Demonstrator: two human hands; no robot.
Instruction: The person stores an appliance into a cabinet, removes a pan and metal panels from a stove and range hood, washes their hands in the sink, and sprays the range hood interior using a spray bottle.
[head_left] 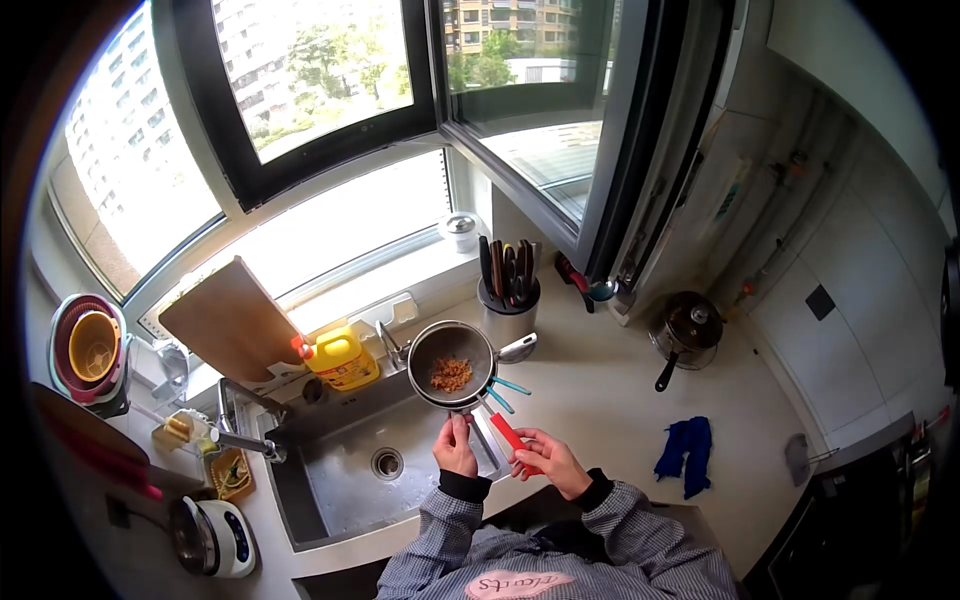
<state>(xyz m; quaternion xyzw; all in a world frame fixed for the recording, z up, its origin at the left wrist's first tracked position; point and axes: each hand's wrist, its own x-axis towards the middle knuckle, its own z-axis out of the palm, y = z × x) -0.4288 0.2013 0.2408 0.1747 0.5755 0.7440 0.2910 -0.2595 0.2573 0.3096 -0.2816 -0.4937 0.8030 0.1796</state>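
Checked woven sleeves [640, 525] with black cuffs [464, 487] lie closest to us, beside a pink lettered patch [520, 584] on our top. At far left we see nested round plastic basins [58, 345], then a rounded white appliance [229, 538] with a dark panel. A flat wooden board [225, 315] leans near the window, and a glossy yellow jug [345, 372] stands behind the smooth steel sink [345, 490].

Our left hand [456, 447] has its fingertips pinched together on the near edge of a round metal strainer [432, 346]. We have this strainer raised over the sink's right side; orange-brown crumbs [451, 374] lie clumped on its fine mesh. Two slim turquoise prongs [512, 385] jut out at its right. Behind it, a brushed cylindrical knife holder [505, 317] bristles with handles. Our right hand [548, 460] is clamped around a straight red handle [510, 434] with a thin neck reaching toward the strainer.

Farther right on the pale, smooth table [600, 375] sit a crumpled blue cloth [684, 450] and, behind it, a lidded pot [685, 320] with a black handle.
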